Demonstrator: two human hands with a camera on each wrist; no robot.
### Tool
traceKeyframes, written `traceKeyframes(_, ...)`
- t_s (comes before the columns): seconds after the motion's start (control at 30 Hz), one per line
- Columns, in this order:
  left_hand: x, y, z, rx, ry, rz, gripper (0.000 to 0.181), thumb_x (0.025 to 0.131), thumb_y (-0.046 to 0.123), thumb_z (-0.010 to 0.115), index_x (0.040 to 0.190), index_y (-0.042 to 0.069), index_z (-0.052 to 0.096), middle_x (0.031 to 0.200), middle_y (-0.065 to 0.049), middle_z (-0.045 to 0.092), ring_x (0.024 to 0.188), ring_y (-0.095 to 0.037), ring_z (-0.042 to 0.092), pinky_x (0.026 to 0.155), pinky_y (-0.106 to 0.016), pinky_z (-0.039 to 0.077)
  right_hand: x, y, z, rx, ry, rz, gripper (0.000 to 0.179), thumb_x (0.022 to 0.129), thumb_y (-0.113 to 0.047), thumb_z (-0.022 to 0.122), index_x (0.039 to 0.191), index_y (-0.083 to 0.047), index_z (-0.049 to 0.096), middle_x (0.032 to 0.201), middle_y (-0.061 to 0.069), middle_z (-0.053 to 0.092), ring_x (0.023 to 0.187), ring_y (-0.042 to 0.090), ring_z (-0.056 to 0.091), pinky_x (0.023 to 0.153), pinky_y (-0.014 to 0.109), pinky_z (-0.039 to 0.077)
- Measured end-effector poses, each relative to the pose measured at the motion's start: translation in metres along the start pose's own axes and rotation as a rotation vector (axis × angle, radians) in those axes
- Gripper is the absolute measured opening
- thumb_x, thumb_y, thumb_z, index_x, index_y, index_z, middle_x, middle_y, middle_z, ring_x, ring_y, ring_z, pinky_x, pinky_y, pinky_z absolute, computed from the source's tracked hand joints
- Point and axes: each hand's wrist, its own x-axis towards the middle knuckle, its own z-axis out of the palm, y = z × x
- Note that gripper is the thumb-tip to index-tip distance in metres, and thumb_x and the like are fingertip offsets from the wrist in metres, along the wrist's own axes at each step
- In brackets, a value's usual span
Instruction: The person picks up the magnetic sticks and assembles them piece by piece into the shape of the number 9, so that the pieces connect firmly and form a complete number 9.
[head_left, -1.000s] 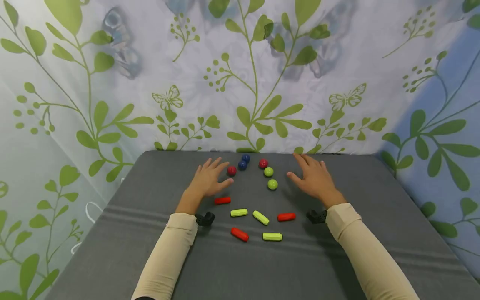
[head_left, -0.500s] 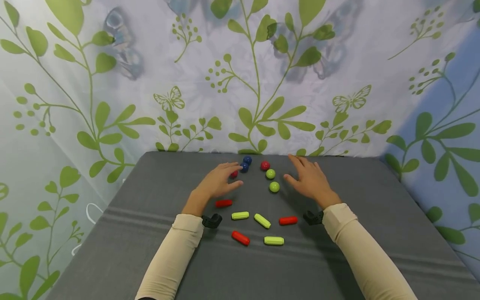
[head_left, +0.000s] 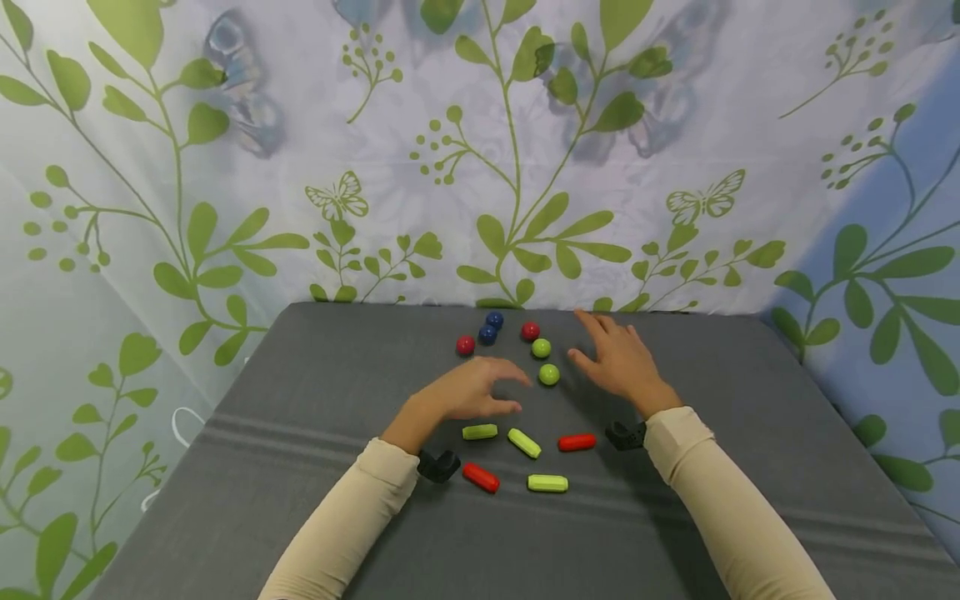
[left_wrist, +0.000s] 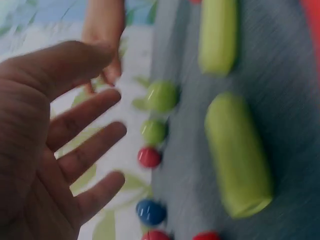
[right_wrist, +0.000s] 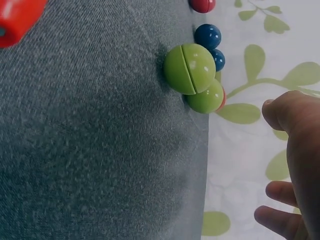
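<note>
Head view has a person in beige sleeves (head_left: 348,512) reaching over a grey worktop (head_left: 322,367), and from where I'm standing neither hand is holding anything. The left hand (head_left: 472,389) hangs over the middle, just far of a yellow-green block (head_left: 480,432), with its fingertips left of the nearer green ball (head_left: 549,374). The left wrist shot is blurry, but you can see those fingers (left_wrist: 92,151) are spread and the palm's bare. The right hand (head_left: 618,362) is off to the right of the green balls, thumb out wide, fingers (right_wrist: 280,222) stretched and apart, well clear of them. The farther green ball (head_left: 542,348) sits just beyond the first, with a red ball (head_left: 530,331) past that. Left of those are two blue balls (head_left: 487,334) snug together (can't tell if they're touching) and another red ball (head_left: 465,345) left of them. Nearer side: a slanted yellow-green block (head_left: 524,442) in the middle, a red block (head_left: 577,442) to its right, then a second red block (head_left: 481,477) and a third yellow-green block (head_left: 547,483) nearest. Leafy curtain (head_left: 420,83) behind it all.
</note>
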Motion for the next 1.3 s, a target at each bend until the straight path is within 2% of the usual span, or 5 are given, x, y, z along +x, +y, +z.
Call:
traceKeyframes(0.13, 0.004, 0.014, 0.01, -0.071, -0.124, 0.117, 0.025, 0.093, 0.016, 0.076, 0.117, 0.009, 0.074, 0.126, -0.001, 0.067, 0.12, -0.01, 0.058, 0.103, -0.024, 0.043, -0.001, 0.001, -0.001, 0.003, -0.001, 0.006, 0.074, 0.101, -0.038, 0.063, 0.161, -0.013, 0.027, 0.151, 0.025, 0.039, 0.131, 0.049, 0.045, 0.111, 0.07, 0.017)
traceKeyframes(0.43, 0.012, 0.007, 0.03, -0.135, -0.255, 0.136, 0.011, 0.09, 0.011, 0.079, 0.1, 0.015, 0.081, 0.119, 0.003, 0.071, 0.111, 0.002, 0.059, 0.094, -0.017, 0.045, -0.002, 0.004, 0.003, 0.008, -0.005, 0.017, 0.074, 0.101, -0.039, 0.062, 0.161, -0.015, 0.026, 0.151, 0.024, 0.039, 0.129, 0.049, 0.046, 0.112, 0.069, 0.016)
traceKeyframes(0.63, 0.013, 0.0, 0.034, -0.151, -0.271, 0.107, 0.012, 0.087, 0.007, 0.081, 0.096, 0.016, 0.08, 0.108, 0.012, 0.07, 0.102, 0.004, 0.06, 0.088, -0.016, 0.047, -0.001, 0.005, 0.001, 0.009, -0.005, 0.023, 0.075, 0.101, -0.039, 0.062, 0.162, -0.016, 0.025, 0.151, 0.024, 0.039, 0.129, 0.048, 0.046, 0.112, 0.069, 0.015)
traceKeyframes(1.0, 0.012, -0.003, 0.035, -0.166, -0.223, 0.1, 0.009, 0.087, 0.006, 0.081, 0.089, 0.014, 0.079, 0.102, 0.012, 0.071, 0.093, 0.004, 0.061, 0.083, -0.016, 0.049, -0.003, 0.006, 0.0, 0.001, -0.013, 0.038, 0.074, 0.101, -0.037, 0.062, 0.162, -0.016, 0.024, 0.149, 0.025, 0.041, 0.127, 0.049, 0.048, 0.112, 0.07, 0.015)
traceKeyframes(1.3, 0.013, -0.002, 0.036, -0.152, -0.228, 0.069, 0.012, 0.085, 0.006, 0.082, 0.092, 0.015, 0.079, 0.097, 0.016, 0.068, 0.084, 0.002, 0.061, 0.078, -0.018, 0.051, -0.004, 0.006, 0.0, -0.001, -0.02, 0.045, 0.075, 0.101, -0.037, 0.062, 0.162, -0.016, 0.024, 0.149, 0.025, 0.041, 0.128, 0.049, 0.048, 0.113, 0.069, 0.015)
